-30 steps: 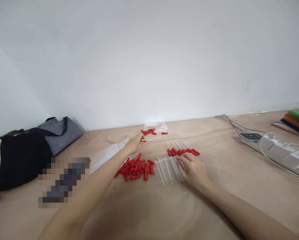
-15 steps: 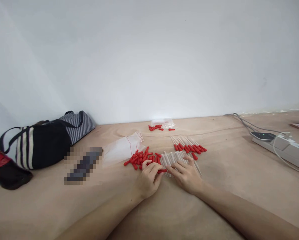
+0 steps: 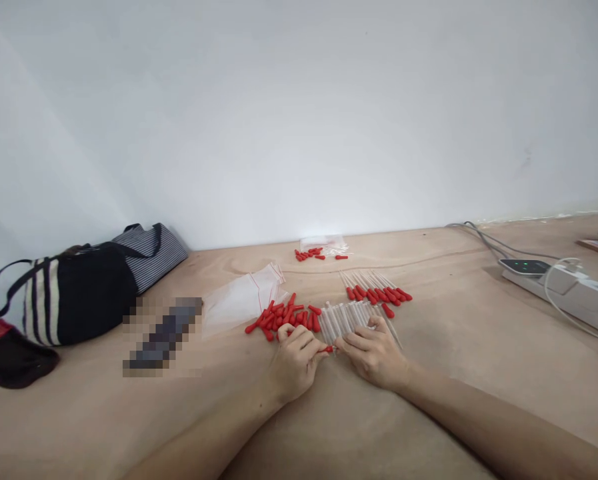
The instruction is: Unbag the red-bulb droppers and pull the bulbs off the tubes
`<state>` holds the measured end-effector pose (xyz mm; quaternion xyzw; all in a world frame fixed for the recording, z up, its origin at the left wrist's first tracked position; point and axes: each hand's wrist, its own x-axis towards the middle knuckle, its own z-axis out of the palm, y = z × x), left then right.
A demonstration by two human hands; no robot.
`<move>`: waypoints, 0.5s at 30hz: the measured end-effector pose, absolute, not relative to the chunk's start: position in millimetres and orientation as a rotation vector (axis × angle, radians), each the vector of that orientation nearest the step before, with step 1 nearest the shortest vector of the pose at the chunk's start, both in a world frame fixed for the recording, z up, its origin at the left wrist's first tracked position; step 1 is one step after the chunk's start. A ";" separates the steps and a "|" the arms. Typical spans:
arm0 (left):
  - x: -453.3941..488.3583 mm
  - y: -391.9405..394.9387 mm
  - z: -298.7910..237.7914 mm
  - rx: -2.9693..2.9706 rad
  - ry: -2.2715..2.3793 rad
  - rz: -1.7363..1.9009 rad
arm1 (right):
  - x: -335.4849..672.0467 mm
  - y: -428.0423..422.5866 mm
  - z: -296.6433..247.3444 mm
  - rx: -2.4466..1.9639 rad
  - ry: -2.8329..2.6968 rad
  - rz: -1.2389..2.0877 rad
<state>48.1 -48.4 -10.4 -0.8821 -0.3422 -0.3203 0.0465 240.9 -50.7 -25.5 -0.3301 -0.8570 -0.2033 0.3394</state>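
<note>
My left hand is closed in a pinch on a small red rubber bulb. Facing it, my right hand pinches a clear glass tube whose end meets the bulb between the two hands. Just beyond my hands lie a heap of loose red bulbs and a row of bare clear tubes. Further back rests a fan of tubes fitted with red bulbs.
Clear zip bags lie left of the bulbs. A few more red bulbs with a small bag sit near the wall. A striped black bag stands at the left; a power strip with cables at the right.
My left hand came back from the far bulbs to the near pile, took a red bulb and met my right hand, which lifted a tube from the row.
</note>
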 end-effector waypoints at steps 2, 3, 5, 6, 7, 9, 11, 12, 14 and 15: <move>43.4 -47.5 -9.2 -2.663 -1.072 -1.001 | 246.4 -50.2 -26.3 -0.901 -2.219 -0.509; 39.9 -46.3 -8.0 -2.636 -1.107 -1.023 | 250.4 -49.2 -26.4 -0.943 -2.192 -0.493; 31.8 -42.3 -3.8 -2.582 -1.198 -1.092 | 259.4 -45.1 -25.7 -1.051 -2.107 -0.444; 27.8 -39.5 -1.0 -2.565 -1.243 -1.137 | 263.7 -42.0 -24.7 -1.102 -2.065 -0.402; 24.1 -36.3 2.2 -2.557 -1.285 -1.184 | 267.3 -38.3 -23.5 -1.145 -2.022 -0.347; 17.9 -29.2 8.8 -2.532 -1.374 -1.270 | 272.3 -30.4 -20.5 -1.197 -1.937 -0.218; 12.9 -22.1 14.1 -2.466 -1.471 -1.308 | 274.7 -23.6 -17.7 -1.226 -1.847 -0.106; 10.5 -18.8 15.8 -2.429 -1.512 -1.305 | 275.4 -21.1 -16.7 -1.242 -1.807 -0.072; 5.3 -13.6 17.2 -2.374 -1.566 -1.279 | 276.7 -18.1 -15.7 -1.276 -1.769 -0.040; 2.7 -11.6 17.0 -2.357 -1.585 -1.267 | 277.3 -17.4 -15.9 -1.291 -1.763 -0.038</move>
